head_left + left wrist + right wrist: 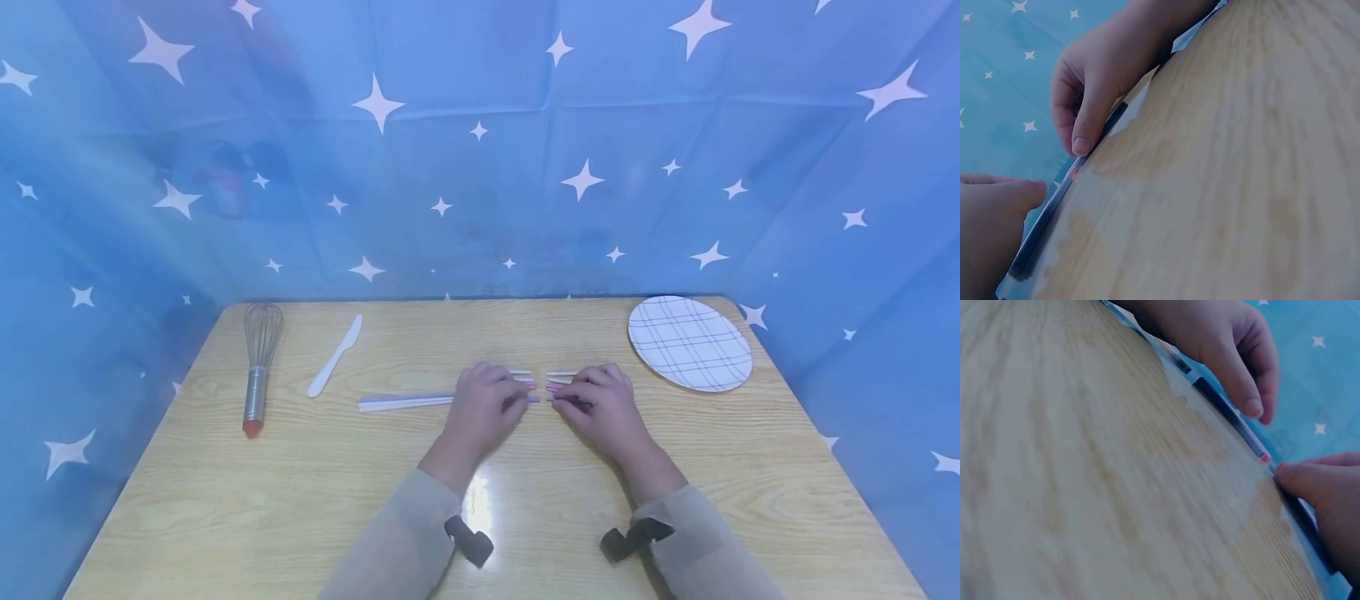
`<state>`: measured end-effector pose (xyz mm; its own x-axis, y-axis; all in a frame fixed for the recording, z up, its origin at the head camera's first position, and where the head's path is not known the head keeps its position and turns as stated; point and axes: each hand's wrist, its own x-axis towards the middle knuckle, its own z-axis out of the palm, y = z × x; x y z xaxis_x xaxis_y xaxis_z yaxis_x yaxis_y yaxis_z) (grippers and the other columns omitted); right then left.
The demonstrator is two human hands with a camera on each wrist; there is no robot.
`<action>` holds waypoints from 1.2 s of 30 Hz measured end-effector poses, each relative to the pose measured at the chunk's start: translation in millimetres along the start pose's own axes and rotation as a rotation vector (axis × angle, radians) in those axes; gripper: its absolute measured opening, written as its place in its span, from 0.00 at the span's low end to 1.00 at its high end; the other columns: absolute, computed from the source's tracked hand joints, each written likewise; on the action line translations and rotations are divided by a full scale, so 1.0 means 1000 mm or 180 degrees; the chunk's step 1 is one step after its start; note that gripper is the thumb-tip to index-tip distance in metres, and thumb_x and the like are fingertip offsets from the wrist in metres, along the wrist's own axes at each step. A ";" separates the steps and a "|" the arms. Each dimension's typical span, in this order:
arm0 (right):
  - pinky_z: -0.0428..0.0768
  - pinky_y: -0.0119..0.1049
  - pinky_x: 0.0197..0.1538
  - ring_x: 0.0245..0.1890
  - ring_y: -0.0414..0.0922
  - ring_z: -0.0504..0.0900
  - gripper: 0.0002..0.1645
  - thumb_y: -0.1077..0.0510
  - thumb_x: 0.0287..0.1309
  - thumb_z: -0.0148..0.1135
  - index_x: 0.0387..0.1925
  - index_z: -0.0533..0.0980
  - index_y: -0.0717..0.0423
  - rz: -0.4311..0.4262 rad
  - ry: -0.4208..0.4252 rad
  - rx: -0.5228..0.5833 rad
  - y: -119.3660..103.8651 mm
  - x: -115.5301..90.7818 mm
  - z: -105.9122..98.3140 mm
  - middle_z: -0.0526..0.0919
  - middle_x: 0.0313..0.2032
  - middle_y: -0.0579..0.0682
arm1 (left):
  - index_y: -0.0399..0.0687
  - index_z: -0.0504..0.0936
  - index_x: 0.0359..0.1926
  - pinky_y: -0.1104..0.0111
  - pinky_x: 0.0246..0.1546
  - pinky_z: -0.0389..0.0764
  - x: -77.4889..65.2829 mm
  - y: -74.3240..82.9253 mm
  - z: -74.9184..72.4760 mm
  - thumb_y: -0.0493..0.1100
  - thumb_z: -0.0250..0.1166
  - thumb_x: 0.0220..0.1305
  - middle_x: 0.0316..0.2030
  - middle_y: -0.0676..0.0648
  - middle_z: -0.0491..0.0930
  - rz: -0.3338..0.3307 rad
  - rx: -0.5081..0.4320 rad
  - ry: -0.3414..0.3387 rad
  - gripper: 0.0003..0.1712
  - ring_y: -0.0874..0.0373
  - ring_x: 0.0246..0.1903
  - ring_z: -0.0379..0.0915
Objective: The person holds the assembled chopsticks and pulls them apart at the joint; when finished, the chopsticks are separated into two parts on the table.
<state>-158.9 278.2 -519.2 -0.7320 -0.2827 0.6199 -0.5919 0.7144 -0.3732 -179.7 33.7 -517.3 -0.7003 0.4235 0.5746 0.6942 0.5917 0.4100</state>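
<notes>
In the head view my left hand [483, 408] is at the table's middle, above a row of slender pens and sticks. In the right wrist view its thumb and fingertips hang close beside a dark-capped pen [1216, 400] with a pink tip, seemingly not gripping it. To its right, my right hand [603, 408] bends its fingers at a second group of thin pens. The left wrist view shows its thumb and fingers pinching a dark pen [1114, 119] near the tip. Left of the left hand, long white and blue sticks [405, 404] lie side by side.
A whisk [257, 367] with a red handle end lies at the table's left, beside a white knife [335, 356]. A white checked plate [690, 343] is at the back right. Blue star-patterned cloth [480, 167] hangs behind the wooden table [300, 517].
</notes>
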 end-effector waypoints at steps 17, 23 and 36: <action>0.70 0.53 0.47 0.43 0.52 0.77 0.08 0.53 0.51 0.83 0.34 0.91 0.48 -0.0051 -0.0070 0.0089 -0.029 0.019 0.027 0.86 0.37 0.46 | 0.51 0.93 0.43 0.62 0.44 0.76 -0.008 -0.020 -0.026 0.43 0.77 0.65 0.36 0.55 0.86 -0.0059 0.0146 0.0245 0.06 0.57 0.40 0.75; 0.71 0.52 0.47 0.43 0.51 0.77 0.08 0.52 0.51 0.83 0.34 0.91 0.48 -0.0117 -0.0083 0.0122 -0.040 0.027 0.038 0.87 0.37 0.47 | 0.51 0.93 0.45 0.61 0.47 0.77 -0.014 -0.029 -0.040 0.43 0.76 0.67 0.41 0.54 0.88 -0.0171 0.0133 0.0200 0.07 0.57 0.43 0.77; 0.72 0.51 0.52 0.44 0.49 0.76 0.04 0.53 0.54 0.79 0.33 0.90 0.46 -0.0153 -0.0243 0.0162 -0.074 0.046 0.068 0.86 0.36 0.44 | 0.47 0.93 0.43 0.52 0.52 0.79 -0.043 -0.064 -0.072 0.41 0.74 0.66 0.39 0.51 0.87 -0.0296 0.0197 0.0325 0.07 0.51 0.45 0.79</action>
<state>-171.7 168.4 -509.9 -0.7247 -0.3652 0.5843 -0.6419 0.6660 -0.3800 -182.0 -71.3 -517.2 -0.7385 0.2946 0.6065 0.6132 0.6676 0.4223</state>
